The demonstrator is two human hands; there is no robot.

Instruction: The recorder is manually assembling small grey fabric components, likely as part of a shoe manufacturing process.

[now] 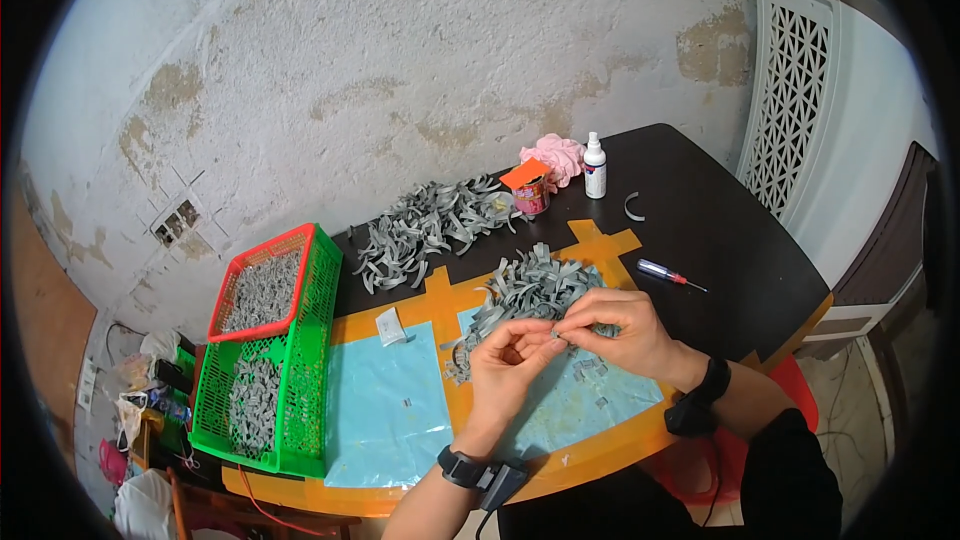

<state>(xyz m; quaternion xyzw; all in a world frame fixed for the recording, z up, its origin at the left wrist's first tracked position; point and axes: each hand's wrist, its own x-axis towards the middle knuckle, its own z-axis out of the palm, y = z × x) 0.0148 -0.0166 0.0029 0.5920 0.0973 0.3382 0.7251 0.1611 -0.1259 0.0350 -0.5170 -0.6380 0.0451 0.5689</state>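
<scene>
My left hand [513, 360] and my right hand [618, 328] meet fingertip to fingertip above the table's front part. Both are closed in a pinch on something small between them, too small and covered to name. Just beyond the hands lies a heap of curved grey strips [535, 285], partly hidden by them. Small grey bits [590, 370] are scattered on the light blue sheet [385, 420] beneath. A larger pile of similar grey strips [420, 230] sits farther back against the wall.
At left, a green basket [308, 380] and a red basket [305, 240] hold small grey pieces. A screwdriver [665, 273] and a single curved strip [632, 206] lie at right. Behind stand a white spray bottle [595, 170], a pink cloth flower [558, 155] and a tin [530, 195].
</scene>
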